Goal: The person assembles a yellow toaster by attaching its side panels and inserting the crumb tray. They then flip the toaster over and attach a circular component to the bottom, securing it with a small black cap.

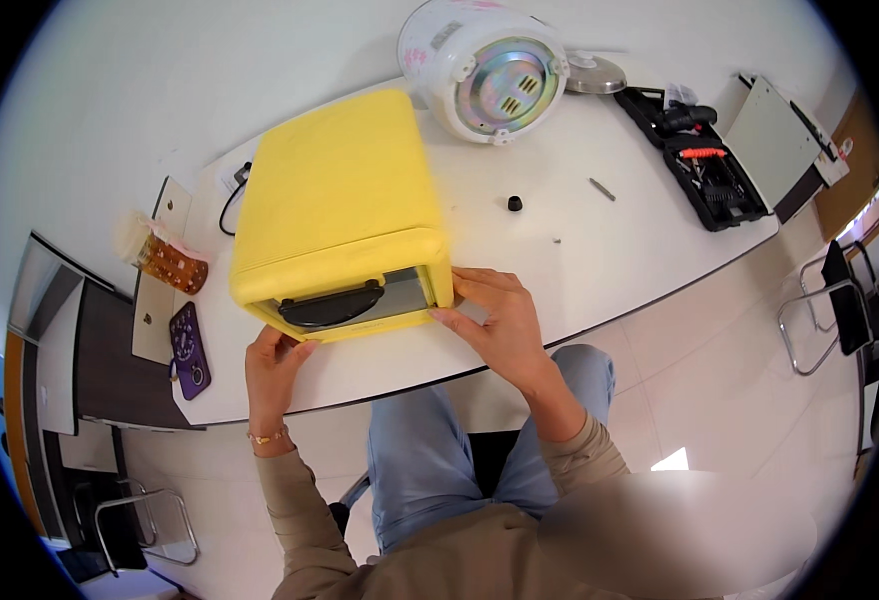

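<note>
A yellow toaster oven point(345, 180) stands on the white table in front of me, its glass door point(408, 290) with a black handle point(332, 305) facing me. At its front left corner, my left hand point(274, 375) is closed on the lower edge, thumb toward the front. My right hand point(505, 325) grips the front right corner, the thumb on the front and the fingers along the side. The undersides of both grips are hidden. To the right of the oven lie a small black knob point(515, 203) and a slim metal bit point(603, 189).
A white pot-like appliance point(490, 75) lies on its side at the back, metal base showing, beside a round lid point(594, 74). An open black tool case point(710, 170) is at the right. A drink container point(167, 262) and purple phone point(190, 350) are at the left.
</note>
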Available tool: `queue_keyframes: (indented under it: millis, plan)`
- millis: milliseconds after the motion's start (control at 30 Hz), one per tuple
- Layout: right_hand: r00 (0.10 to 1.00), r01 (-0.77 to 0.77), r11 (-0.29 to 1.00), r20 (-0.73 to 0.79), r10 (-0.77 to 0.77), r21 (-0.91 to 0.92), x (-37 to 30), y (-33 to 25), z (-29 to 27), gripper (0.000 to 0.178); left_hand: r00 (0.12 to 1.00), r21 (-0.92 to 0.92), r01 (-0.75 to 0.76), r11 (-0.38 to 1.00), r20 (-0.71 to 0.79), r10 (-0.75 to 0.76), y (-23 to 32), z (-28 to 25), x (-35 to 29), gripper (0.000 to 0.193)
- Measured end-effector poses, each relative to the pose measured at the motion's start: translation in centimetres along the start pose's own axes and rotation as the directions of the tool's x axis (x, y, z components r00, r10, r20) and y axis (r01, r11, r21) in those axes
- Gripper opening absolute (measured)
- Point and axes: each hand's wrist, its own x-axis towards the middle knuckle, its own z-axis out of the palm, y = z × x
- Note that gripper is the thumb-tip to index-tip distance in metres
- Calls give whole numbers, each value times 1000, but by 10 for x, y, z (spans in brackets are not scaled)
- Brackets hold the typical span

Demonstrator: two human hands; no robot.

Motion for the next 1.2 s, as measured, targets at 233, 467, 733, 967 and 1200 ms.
queue_keyframes:
  millis: [233,467,733,967,1200]
  plan:
    - [998,-46,998,-39,48,39,1,-4,-1,45,1000,61,-17,998,15,16,-20,-12,2,27]
    - [998,-50,997,-40,52,67,-1,-3,-2,50,988,19,-155,988,7,155,-24,-8,0,32]
    - [994,-28,991,-98,41,132,2,-3,3,48,988,87,-152,985,9,151,-20,-9,-4,28]
    - [995,35,978,-102,-14,205,-1,2,1,44,993,151,-119,981,28,116,-3,-1,-6,25]
    - [990,114,990,-95,-106,82,-8,-1,3,40,981,140,-194,971,39,191,3,4,-5,27]
